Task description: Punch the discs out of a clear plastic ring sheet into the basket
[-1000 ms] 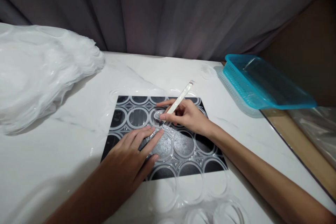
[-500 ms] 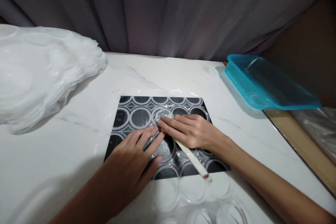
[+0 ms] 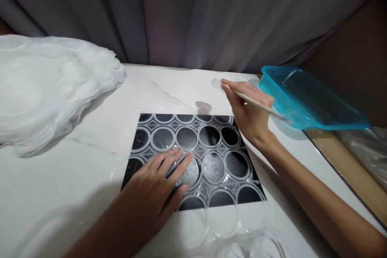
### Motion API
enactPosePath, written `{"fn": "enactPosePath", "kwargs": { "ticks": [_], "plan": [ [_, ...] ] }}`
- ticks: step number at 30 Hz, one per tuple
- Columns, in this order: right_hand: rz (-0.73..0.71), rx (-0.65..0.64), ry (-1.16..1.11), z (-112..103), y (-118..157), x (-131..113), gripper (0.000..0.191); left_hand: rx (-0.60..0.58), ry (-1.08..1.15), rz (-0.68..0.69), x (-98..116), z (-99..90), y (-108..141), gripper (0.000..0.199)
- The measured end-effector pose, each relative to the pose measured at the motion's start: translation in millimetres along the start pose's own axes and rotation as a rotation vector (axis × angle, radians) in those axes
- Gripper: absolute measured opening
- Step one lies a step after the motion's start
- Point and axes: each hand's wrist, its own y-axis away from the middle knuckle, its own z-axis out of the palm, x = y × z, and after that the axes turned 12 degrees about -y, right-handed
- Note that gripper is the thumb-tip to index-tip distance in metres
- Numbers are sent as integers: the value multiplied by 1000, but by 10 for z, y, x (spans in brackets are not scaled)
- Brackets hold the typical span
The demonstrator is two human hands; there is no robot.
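A clear plastic sheet with rows of ring-edged circles lies over a black mat and past its front edge. My left hand rests flat on the sheet, fingers spread, holding nothing. Above the table beyond the mat, my right hand is closed around a slim white stick-shaped tool, which slants back to the right and is blurred. A small clear disc shows at my right fingertips; whether they pinch it I cannot make out.
A tall stack of clear plastic sheets stands at the left. At the right is a blue plastic basket at the table edge, beside crumpled clear plastic. A grey curtain hangs behind the white table.
My right hand has lifted off the sheet and moved up and right with the tool. The whitish disc in a second-row circle is gone from there. My left hand stays put.
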Motion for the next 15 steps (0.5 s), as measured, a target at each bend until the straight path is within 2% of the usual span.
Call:
{"fn": "enactPosePath", "kwargs": {
  "ticks": [2,6,8,13,15],
  "plan": [
    [143,12,-113,20,-3,-74,23,20,15,7,1,-11,-6,54],
    [506,-169,-429,253,119,-299,35,51,85,-42,-119,-135,14,49],
    [623,-212,-562,427,205,-407,38,97,109,-86,-263,-206,57,44],
    [684,-287,-738,748,291,-626,38,57,175,-35,-652,-224,212,32],
    [695,-370,-823,788,284,-689,43,103,134,4,-723,-180,258,32]
  ]
}}
